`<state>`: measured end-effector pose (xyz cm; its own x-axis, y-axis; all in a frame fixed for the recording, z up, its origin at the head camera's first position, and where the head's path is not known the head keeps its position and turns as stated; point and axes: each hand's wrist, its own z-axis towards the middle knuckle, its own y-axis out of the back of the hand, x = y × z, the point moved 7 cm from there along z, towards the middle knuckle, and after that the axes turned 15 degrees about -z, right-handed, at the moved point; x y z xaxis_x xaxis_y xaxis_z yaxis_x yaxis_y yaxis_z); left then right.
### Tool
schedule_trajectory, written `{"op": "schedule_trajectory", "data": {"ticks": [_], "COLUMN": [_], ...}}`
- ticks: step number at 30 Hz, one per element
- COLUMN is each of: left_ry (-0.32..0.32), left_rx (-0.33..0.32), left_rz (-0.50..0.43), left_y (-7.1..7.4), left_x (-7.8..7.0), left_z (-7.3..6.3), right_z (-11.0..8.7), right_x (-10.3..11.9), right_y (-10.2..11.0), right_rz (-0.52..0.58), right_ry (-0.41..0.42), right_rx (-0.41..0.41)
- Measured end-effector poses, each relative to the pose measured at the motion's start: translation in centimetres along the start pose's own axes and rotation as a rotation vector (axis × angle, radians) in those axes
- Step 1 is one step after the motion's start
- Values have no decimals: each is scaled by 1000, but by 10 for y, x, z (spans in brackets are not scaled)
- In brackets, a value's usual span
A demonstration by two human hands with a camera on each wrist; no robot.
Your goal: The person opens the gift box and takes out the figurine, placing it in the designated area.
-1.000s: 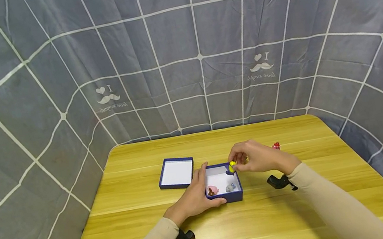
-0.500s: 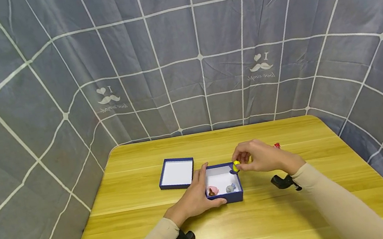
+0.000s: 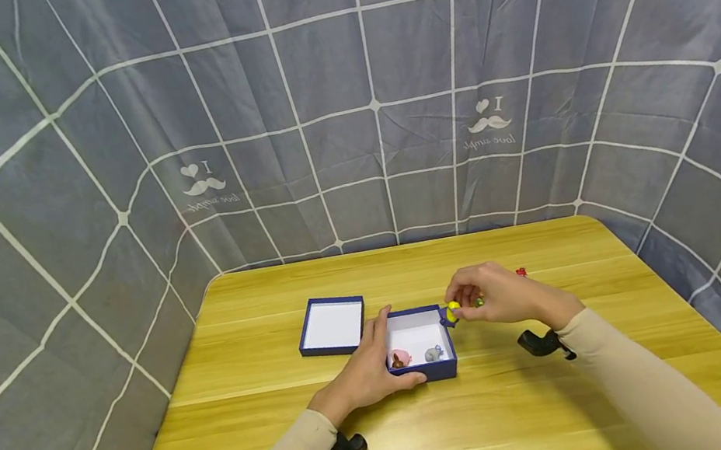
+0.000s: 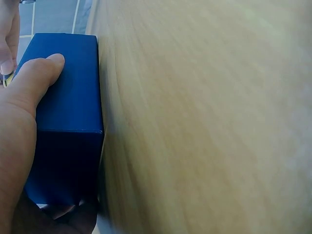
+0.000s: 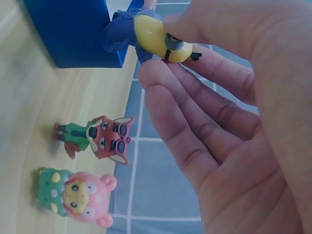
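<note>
My left hand (image 3: 369,365) grips the left side of an open blue box (image 3: 424,374), its thumb on the front wall, also plain in the left wrist view. My right hand (image 3: 496,298) pinches a yellow-and-blue minion figurine (image 5: 151,34) between thumb and fingers. In the head view the minion figurine (image 3: 453,310) is at the box's right wall, near the back corner; I cannot tell whether it touches the wall. Inside the box, at the front, sit a pink figure (image 3: 402,357) with a small brown one (image 3: 397,362) on the left, and a grey figure (image 3: 433,354) on the right.
A blue lid (image 3: 332,325) with a white inside lies left of the box. Right of the box, a fox figurine (image 5: 105,139) and a pink-headed figurine in green (image 5: 78,195) stand on the wooden table (image 3: 394,440). Grey checked curtains (image 3: 348,148) surround the table.
My right hand has shifted right with the minion figurine, from above the box's inside to its right wall. My left hand and the box have stayed in place.
</note>
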<state>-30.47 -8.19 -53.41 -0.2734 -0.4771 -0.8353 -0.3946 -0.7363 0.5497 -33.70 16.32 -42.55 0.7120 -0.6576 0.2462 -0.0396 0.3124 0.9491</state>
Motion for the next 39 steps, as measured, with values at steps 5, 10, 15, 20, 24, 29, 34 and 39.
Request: {"op": "schedule_trajectory", "data": {"ticks": [5, 10, 15, 20, 24, 29, 34, 39], "left_ry": [1, -3, -6, -11, -13, -14, -18, -25], "left_rx": [-2, -1, 2, 2, 2, 3, 2, 1], "left_rz": [3, 2, -4, -6, -1, -1, -2, -5], "left_y": [0, -1, -2, -2, -2, -1, 0, 0], "left_x": [3, 5, 5, 4, 4, 3, 1, 2], "left_z": [-2, -3, -4, -5, -5, -4, -4, -3], "right_z": [-5, -11, -14, -18, -20, -20, -20, -20], "right_x": [-3, -6, -11, -13, -15, -18, -22, -26], "right_y": [-1, -5, -8, -11, -14, -17, -23, -30], "right_rz": [-17, -30, -32, -27, -20, -25, -47, -64], "right_ry": [-14, -28, -45, -57, -58, -53, -56, -72], "right_rx": [-18, -21, -4, 3, 3, -7, -8, -10]}}
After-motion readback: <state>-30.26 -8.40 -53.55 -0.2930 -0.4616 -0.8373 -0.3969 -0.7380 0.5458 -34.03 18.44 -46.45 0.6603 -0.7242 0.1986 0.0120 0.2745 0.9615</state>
